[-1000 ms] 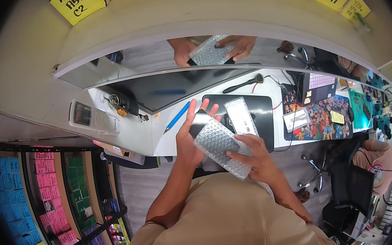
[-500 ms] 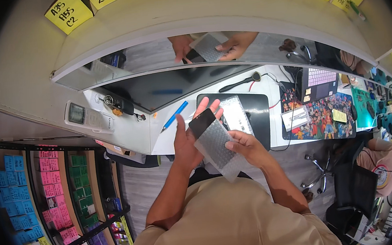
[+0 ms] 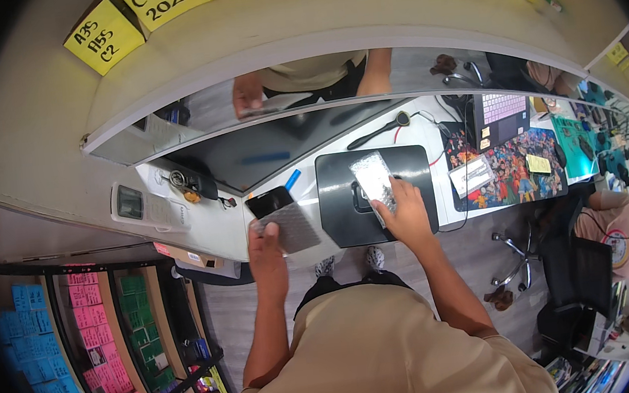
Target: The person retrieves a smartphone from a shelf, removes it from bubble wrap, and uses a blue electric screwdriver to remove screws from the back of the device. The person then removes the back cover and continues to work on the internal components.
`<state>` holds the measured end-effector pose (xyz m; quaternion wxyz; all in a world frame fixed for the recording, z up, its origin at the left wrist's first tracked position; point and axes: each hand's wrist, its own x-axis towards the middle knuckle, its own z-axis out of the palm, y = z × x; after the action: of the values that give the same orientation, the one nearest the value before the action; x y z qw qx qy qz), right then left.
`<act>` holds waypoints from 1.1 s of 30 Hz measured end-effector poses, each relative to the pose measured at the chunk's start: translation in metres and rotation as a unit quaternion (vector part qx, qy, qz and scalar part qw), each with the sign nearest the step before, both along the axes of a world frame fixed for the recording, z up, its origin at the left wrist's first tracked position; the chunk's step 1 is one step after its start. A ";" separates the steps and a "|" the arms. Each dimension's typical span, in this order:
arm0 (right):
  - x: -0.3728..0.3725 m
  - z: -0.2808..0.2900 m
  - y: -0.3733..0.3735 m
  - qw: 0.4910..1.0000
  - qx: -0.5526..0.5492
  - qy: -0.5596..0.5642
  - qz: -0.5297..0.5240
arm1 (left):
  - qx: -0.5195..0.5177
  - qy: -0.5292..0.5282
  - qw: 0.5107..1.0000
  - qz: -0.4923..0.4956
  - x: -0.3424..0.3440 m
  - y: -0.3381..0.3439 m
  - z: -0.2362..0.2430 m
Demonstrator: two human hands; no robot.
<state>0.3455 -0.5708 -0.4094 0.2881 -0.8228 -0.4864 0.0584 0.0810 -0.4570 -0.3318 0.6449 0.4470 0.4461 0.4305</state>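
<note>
My left hand grips a flat grey textured packet by its near edge, holding it over the front edge of the white desk. A dark phone-like slab shows at the packet's far end. My right hand reaches onto the black mat, and its fingers pinch the near end of a silvery speckled packet that lies on the mat. The two hands are apart, about a mat's width from each other.
A blue pen and a white handset with a small screen lie left on the desk. A colourful picture mat and a laptop sit right. Another person sits beside an office chair. Shelves of coloured boxes stand left.
Both hands held the grey packet together in front of me. Now only the left keeps it, shifted left over the desk edge; the right has moved to the silvery packet on the mat.
</note>
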 end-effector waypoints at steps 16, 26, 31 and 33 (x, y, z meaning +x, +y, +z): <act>0.004 0.067 0.015 0.939 -0.091 0.321 0.077 | 0.081 -0.079 0.983 -0.147 -0.107 0.023 -0.014; -0.085 0.400 0.202 0.778 0.471 -0.264 0.321 | 0.100 -0.124 0.969 -0.189 -0.114 0.032 -0.015; -0.106 0.432 0.321 0.927 0.245 -0.138 0.249 | 0.094 -0.136 0.966 -0.197 -0.124 0.024 -0.016; -0.102 0.430 0.334 0.942 0.207 -0.133 0.229 | 0.112 -0.138 0.965 -0.193 -0.129 0.021 -0.012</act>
<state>0.2434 -0.2364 0.0202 0.3633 -0.6115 -0.6972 -0.0894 -0.0478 -0.4364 -0.3441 0.7174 0.5298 0.2068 0.4025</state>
